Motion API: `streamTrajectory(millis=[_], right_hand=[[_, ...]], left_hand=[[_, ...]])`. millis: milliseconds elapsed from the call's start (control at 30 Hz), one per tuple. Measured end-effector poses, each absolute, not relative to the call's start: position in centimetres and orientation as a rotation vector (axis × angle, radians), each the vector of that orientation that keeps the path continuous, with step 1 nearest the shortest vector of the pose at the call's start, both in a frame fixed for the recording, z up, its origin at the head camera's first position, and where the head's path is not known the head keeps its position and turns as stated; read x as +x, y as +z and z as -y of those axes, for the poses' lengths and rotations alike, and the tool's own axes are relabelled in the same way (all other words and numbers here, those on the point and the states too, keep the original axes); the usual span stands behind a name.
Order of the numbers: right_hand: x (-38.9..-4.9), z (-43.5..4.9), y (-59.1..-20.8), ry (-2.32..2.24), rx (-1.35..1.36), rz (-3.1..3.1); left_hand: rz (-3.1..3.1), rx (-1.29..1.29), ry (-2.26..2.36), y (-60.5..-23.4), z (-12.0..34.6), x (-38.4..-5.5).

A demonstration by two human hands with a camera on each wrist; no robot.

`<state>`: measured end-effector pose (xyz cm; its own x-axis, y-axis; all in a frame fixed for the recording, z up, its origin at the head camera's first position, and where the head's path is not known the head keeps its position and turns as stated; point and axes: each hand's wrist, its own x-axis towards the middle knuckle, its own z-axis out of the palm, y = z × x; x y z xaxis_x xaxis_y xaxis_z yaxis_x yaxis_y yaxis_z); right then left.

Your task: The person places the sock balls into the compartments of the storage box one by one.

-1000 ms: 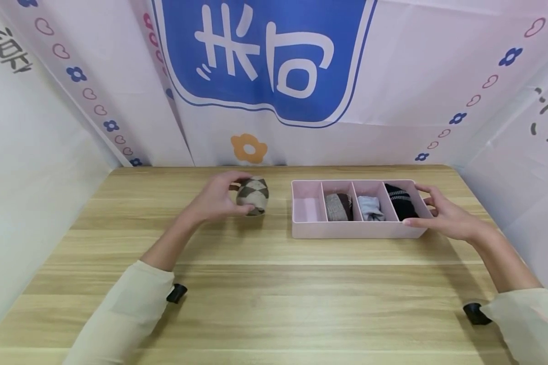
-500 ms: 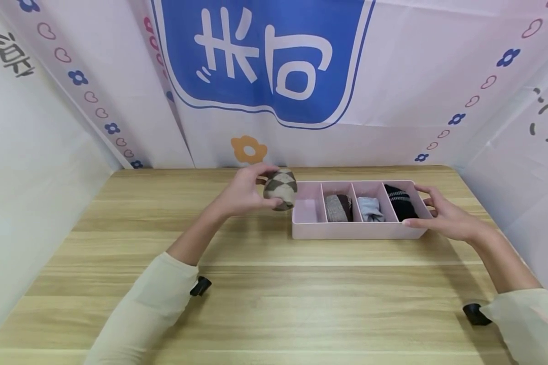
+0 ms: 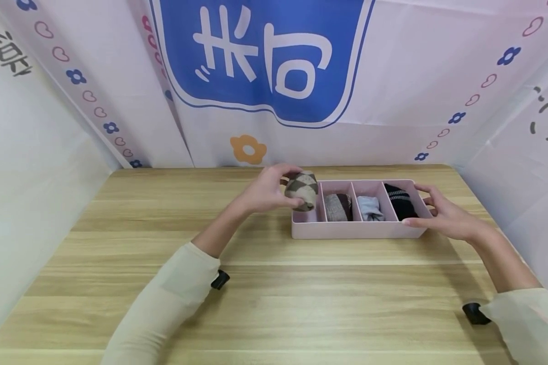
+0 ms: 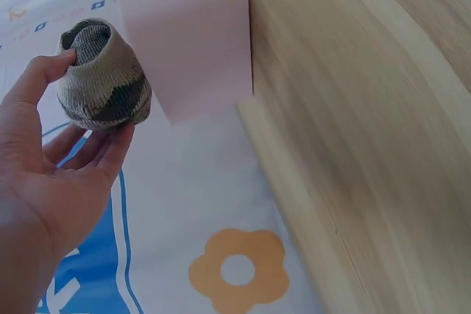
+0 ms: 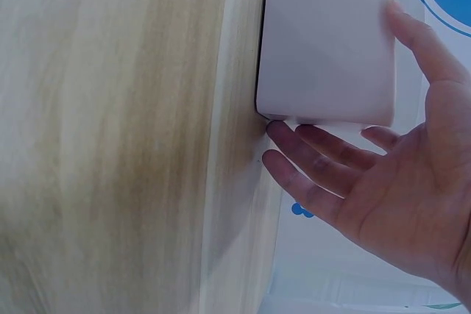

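A rolled sock (image 3: 303,191) with a brown and beige diamond pattern is held between the thumb and fingers of my left hand (image 3: 270,189). It is over the left compartment of a pink divided box (image 3: 347,231). From the left wrist view, the rolled sock (image 4: 103,82) shows its folded opening, beside the end wall of the box (image 4: 188,42). My right hand (image 3: 452,215) holds the box's right end, thumb at the front and fingers round the end wall. In the right wrist view the fingertips (image 5: 283,134) touch the box's end.
The other compartments hold a grey-brown rolled sock (image 3: 339,208), a light grey one (image 3: 371,209) and a black one (image 3: 401,202) with pale stripes. The wooden table (image 3: 274,299) meets a printed cloth backdrop (image 3: 370,144) behind the box. Cloth walls also stand at both sides.
My left hand has carried the diamond-patterned rolled sock to the right, from the table's left-middle to over the box's left compartment. The right hand and the box have stayed in place.
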<state>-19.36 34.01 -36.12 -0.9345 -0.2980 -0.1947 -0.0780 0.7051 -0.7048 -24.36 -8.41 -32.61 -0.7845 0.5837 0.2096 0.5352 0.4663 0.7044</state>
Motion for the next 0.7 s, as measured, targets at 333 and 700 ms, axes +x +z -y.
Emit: streamTrajectory(millis=[333, 700], right_hand=[[-19.3, -34.0, -36.1, -1.059, -0.305, -2.63], [-19.3, -34.0, -36.1, -1.059, -0.308, -2.629]], left_hand=[[-2.657, 1.015, 1.103, -32.9, 6.9, -24.7], [-2.737, 1.1, 0.812, -32.6, 5.5, -24.9]])
